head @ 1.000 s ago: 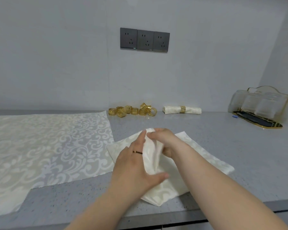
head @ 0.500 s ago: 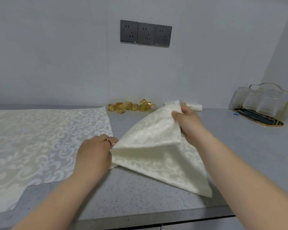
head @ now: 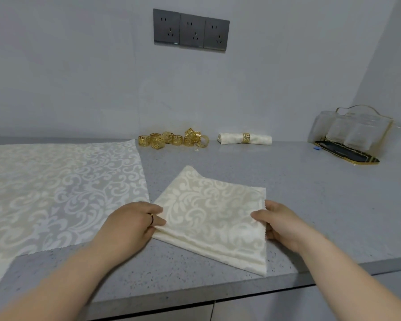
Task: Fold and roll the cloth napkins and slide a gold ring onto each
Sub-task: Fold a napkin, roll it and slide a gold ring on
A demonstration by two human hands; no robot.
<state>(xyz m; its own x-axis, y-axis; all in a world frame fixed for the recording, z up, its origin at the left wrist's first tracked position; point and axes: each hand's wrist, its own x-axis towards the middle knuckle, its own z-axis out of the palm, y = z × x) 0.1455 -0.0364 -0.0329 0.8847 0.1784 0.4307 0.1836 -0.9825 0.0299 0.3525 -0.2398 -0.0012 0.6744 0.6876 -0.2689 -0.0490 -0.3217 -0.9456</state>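
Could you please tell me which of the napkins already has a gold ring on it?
The rolled napkin at the back, right of the loose rings. The folded napkin in front and the spread cloth at left have none.

Folded napkin (head: 213, 218) on counter (head: 310, 193) at frame centre, left hand (head: 130, 224) at its left corner, right hand (head: 280, 223) at its right edge, spread cloth (head: 56, 193) to the left, rings (head: 174, 140) piled behind, rolled napkin (head: 232, 138) right of them, glass rack (head: 350, 135) far right.
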